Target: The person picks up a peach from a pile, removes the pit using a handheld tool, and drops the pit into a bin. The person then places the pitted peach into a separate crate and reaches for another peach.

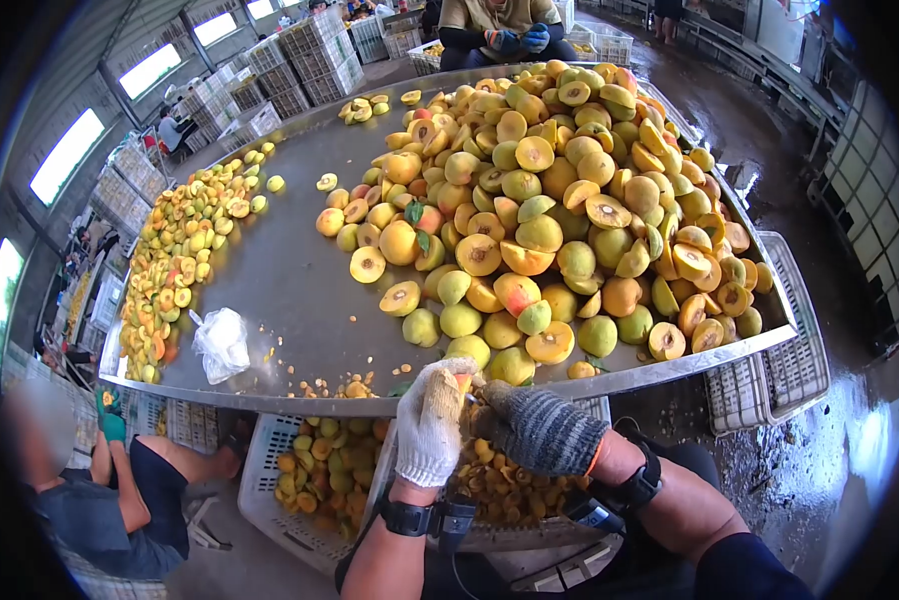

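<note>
My left hand [432, 420], in a white knitted glove with a yellowed palm, is closed around a peach half [463, 383], of which only an orange-red edge shows. Right beside it, my right hand [545, 430] in a dark grey striped glove is closed, its fingertips meeting the fruit. A small shiny tip shows between the hands, but the glove hides what it belongs to. Both hands are at the near rim of a metal table [300, 403], below a large heap of halved peaches [540, 230]. Some halves show brown pits or hollows.
Under the table edge stand white crates, one holding peach halves [330, 465], another cut pieces [510, 480]. A clear plastic bag [221, 345] and loose pits [355, 388] lie on the table, with more peaches [185, 260] at left. Gloved co-workers sit opposite and at lower left.
</note>
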Available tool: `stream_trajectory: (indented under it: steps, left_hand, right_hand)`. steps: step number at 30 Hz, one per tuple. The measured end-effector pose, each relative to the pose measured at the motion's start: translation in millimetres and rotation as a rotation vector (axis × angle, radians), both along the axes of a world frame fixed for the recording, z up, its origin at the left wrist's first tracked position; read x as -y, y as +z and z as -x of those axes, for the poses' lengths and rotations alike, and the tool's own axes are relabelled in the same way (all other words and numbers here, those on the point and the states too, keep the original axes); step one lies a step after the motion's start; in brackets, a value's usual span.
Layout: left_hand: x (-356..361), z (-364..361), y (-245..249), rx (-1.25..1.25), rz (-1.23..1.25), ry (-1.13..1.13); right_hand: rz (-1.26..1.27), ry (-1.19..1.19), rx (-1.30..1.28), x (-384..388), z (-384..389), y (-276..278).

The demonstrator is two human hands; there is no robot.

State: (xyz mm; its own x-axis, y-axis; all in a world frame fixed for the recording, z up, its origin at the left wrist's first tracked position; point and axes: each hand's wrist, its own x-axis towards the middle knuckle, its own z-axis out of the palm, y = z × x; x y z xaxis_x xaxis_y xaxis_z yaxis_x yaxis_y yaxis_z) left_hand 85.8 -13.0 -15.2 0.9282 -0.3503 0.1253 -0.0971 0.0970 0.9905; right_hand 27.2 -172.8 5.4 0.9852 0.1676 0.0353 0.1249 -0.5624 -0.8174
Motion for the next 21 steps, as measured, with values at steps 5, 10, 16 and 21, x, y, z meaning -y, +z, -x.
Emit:
stream_trajectory:
  steps: [5, 10, 16, 21]
  left_hand:
    - [-4.0, -3.2, 5.7, -0.125, -0.051, 0.007]
    - [-11.2, -9.7, 5.6, -0.307, -0.149, -0.130]
    - [6.1, -3.3, -13.7, -0.150, 0.020, 0.038]
    - [-0.5, -7.4, -7.0, -0.039, -0.037, -0.025]
  right_hand:
    - [0.070, 0.027, -0.014, -4.3, -2.1, 9.6]
    - [0.213, 0.188, -0.014, 8.3, -7.7, 0.8]
    - [0.032, 0.126, -0.086, 13.5, -14.0, -10.7]
    - [-0.105, 0.154, 0.087, 12.4, -11.2, -26.6]
